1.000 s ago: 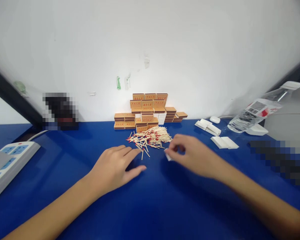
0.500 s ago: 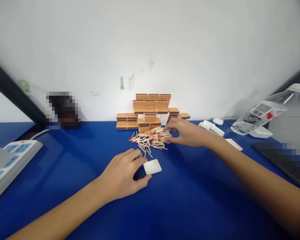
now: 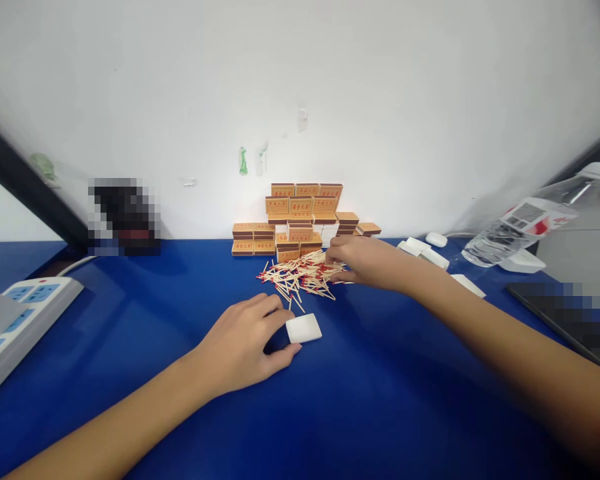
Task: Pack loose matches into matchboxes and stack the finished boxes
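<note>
On the blue table, a small white matchbox tray lies between the thumb and index finger of my left hand, which hold it by its edges. My right hand reaches to the right side of a loose pile of red-tipped matches. Its fingers curl down onto the matches, and the fingertips are partly hidden among them. Directly behind the pile rise stacked orange matchboxes, several rows high, against the wall.
Several white pieces lie right of my right hand, near a white rounded case. A clear water bottle leans at the far right, beside a dark flat object. A power strip lies at the left edge.
My right hand's fingers have drawn closer together at the edge of the match pile. My left hand and the tray keep almost the same place; the view has shifted slightly.
</note>
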`<state>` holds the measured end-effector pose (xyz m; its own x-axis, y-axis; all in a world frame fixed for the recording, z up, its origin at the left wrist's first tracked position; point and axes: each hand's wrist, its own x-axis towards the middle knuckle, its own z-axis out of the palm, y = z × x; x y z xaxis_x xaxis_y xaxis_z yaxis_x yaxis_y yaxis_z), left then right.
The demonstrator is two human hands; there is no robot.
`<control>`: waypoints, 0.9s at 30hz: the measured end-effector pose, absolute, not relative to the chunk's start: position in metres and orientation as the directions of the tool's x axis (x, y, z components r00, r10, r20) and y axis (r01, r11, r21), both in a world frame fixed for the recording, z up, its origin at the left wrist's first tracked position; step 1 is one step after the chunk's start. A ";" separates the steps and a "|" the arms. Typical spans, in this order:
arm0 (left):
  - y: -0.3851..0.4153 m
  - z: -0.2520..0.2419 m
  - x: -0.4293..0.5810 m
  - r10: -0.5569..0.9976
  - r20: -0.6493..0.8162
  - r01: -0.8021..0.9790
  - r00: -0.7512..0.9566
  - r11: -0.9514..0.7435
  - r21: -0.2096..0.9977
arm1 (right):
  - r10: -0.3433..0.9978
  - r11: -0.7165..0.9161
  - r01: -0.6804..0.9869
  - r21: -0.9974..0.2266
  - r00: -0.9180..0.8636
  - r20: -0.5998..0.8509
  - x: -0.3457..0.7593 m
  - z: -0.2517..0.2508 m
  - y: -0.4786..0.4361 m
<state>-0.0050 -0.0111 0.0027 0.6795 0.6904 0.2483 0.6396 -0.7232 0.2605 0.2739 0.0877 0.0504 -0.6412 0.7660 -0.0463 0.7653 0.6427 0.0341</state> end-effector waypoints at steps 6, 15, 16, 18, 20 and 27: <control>-0.010 0.003 -0.005 0.677 0.263 0.627 0.687 -0.735 0.256 | 0.764 0.644 0.764 0.033 -0.641 -0.066 0.279 0.047 0.092; -0.009 0.003 -0.006 0.683 0.244 0.633 0.688 -0.730 0.257 | 0.768 0.638 0.770 -0.015 -0.638 -0.060 0.286 0.043 0.092; -0.009 0.003 -0.006 0.683 0.246 0.634 0.688 -0.730 0.255 | 0.765 0.642 0.767 -0.012 -0.641 -0.058 0.286 0.044 0.092; -0.010 0.003 -0.005 0.683 0.251 0.635 0.686 -0.730 0.251 | 0.761 0.647 0.762 0.004 -0.646 -0.063 0.285 0.045 0.090; -0.010 0.003 -0.006 0.683 0.254 0.637 0.685 -0.730 0.247 | 0.759 0.650 0.759 0.030 -0.646 -0.077 0.284 0.046 0.088; -0.010 0.003 -0.007 0.682 0.253 0.637 0.687 -0.732 0.244 | 0.768 0.639 0.768 0.042 -0.635 -0.082 0.285 0.047 0.085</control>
<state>-0.0065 -0.0097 0.0026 0.6866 0.6818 0.2525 0.6365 -0.7315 0.2444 0.2847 0.0853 0.0470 -0.6351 0.7681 -0.0817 0.7678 0.6393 0.0419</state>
